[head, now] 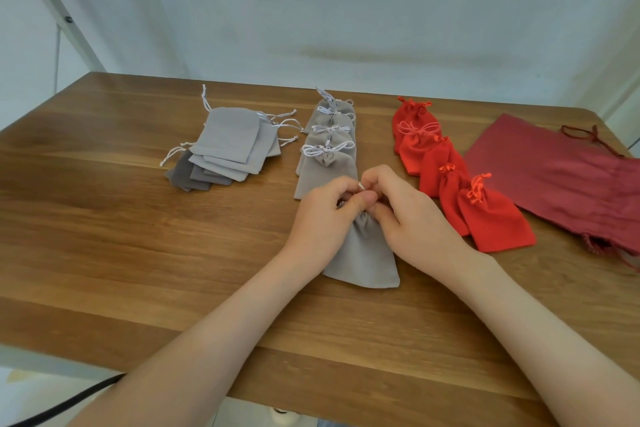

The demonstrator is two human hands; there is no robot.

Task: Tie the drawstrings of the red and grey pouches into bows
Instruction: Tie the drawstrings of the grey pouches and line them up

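Our left hand (322, 215) and right hand (405, 215) meet together, fingers pinching the drawstring (362, 186) at the gathered neck of a grey pouch (363, 253). The pouch lies on the table (138, 236), stretching toward six o'clock from both hands.

Two bare forearms come in from the near edge and converge toward the middle, wrists held low. The left hand (323, 218) and the right hand (414, 218) meet knuckle to knuckle, backs turned up and fingers curled tightly inward. The left thumb (363, 199) lies across the gap, pointing at the right hand. The fingertips of both hands press together at one spot, pinching a short bit of white drawstring (362, 186) that is barely visible between them.
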